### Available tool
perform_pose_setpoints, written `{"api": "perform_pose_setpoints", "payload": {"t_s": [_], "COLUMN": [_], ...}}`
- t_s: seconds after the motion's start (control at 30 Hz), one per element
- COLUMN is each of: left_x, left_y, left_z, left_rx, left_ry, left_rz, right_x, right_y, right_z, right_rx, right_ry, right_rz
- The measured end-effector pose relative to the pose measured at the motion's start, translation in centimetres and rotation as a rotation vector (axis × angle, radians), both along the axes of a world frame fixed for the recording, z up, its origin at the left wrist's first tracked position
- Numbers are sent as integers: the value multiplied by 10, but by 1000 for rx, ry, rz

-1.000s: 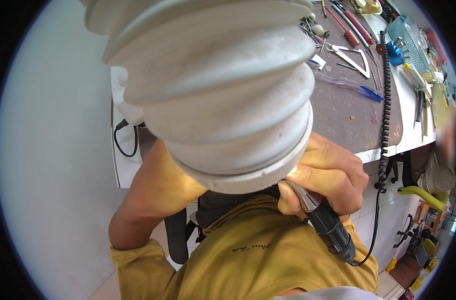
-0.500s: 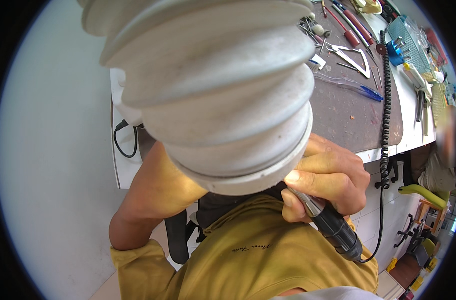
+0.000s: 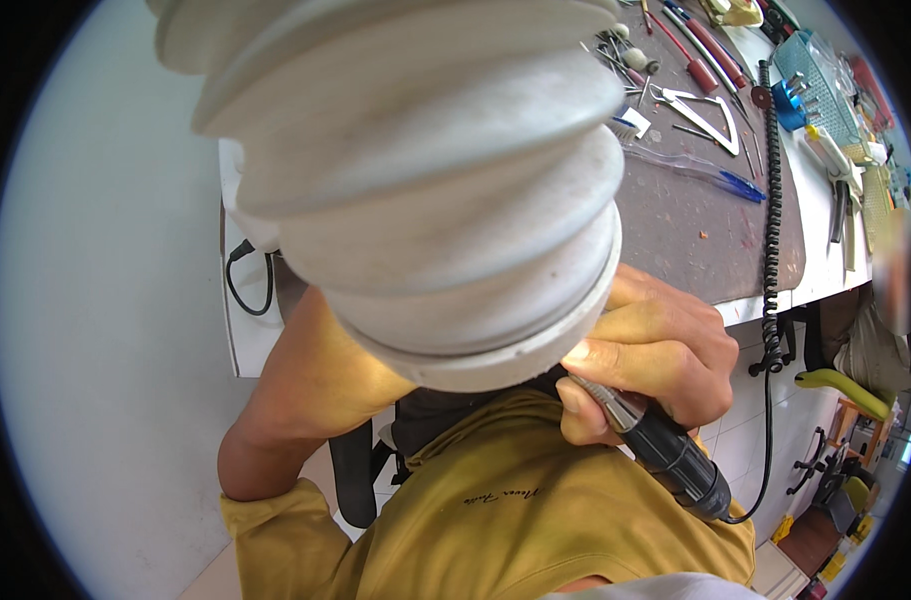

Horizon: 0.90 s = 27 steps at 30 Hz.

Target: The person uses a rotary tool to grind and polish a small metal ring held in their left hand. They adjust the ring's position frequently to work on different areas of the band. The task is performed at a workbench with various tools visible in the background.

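A big white ribbed lamp [image 3: 425, 180] fills the upper middle, hiding most of what lies beneath it. My right hand [image 3: 655, 370] is closed around a black rotary handpiece [image 3: 665, 455] with a ridged metal nose; its tip and my fingertips disappear at the lamp's lower rim. From the lower left, my left hand [image 3: 355, 365] reaches under that rim, so its fingers are out of sight. A coiled black cord [image 3: 770, 230] runs down the right of the bench, continuing as a straight cable to the handpiece.
On the brown mat [image 3: 715, 250] are small burs, white calipers [image 3: 720, 125] and a blue-tipped pen [image 3: 740, 185]. Baskets [image 3: 815, 80] and a blue metal block [image 3: 790, 105] stand rightward. A pale wall [image 3: 95, 300] rises left; a green chair [image 3: 845, 385] is at right.
My right hand and the handpiece shifted slightly rightward compared with a second ago, and the cable moved with them. My left forearm is nearly unmoved.
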<state>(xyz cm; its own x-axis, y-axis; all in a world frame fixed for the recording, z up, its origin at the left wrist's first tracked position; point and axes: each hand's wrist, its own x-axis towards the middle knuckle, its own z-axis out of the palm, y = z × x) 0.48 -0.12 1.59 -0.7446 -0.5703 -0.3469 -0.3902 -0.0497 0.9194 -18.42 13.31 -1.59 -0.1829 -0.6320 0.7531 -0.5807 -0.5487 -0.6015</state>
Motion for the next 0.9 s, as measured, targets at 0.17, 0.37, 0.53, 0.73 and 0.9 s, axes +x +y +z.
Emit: {"api": "perform_pose_setpoints", "payload": {"t_s": [0.17, 0.37, 0.53, 0.73, 0.9], "left_x": [0, -1, -3, -2, -2], "left_y": [0, 1, 1, 1, 0], "left_z": [-1, 0, 2, 3, 3], "left_rx": [22, 51, 76, 94, 61], "left_ry": [-10, -5, -1, 30, 60], "left_rz": [2, 5, 2, 20, -1], "right_x": [-9, 0, -2, -2, 1], "right_y": [-2, 0, 1, 5, 0], "right_z": [-2, 0, 3, 4, 0], "right_rx": [-79, -4, 6, 25, -7], "right_ry": [45, -14, 16, -36, -15], "right_rz": [99, 13, 4, 44, 19]}}
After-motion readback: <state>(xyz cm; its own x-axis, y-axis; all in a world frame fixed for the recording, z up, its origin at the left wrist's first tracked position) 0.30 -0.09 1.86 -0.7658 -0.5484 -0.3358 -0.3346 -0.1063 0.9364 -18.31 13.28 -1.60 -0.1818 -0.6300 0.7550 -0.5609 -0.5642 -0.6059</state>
